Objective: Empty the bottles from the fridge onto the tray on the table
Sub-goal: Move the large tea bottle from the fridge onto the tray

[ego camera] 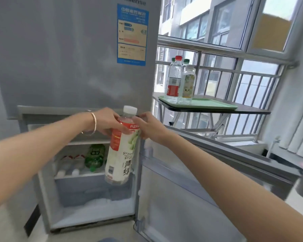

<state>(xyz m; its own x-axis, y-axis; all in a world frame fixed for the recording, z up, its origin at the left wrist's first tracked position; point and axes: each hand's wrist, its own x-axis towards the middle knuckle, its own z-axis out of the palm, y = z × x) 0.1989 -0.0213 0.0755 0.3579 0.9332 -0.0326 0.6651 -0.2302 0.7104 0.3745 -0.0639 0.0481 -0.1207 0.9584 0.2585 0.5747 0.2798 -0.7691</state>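
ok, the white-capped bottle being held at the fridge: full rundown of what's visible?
The clear plastic bottle with a white cap holds a milky white drink. Its wrap label is red near the shoulder and white below, with green bean art and dark print. It hangs in front of the open lower fridge compartment, base tilted slightly left. The left hand grips its shoulder and the right hand touches the other side.

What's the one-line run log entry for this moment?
phase: carry | left hand + right hand: grip on white bottle | fridge: open, green bottle inside | tray: three bottles
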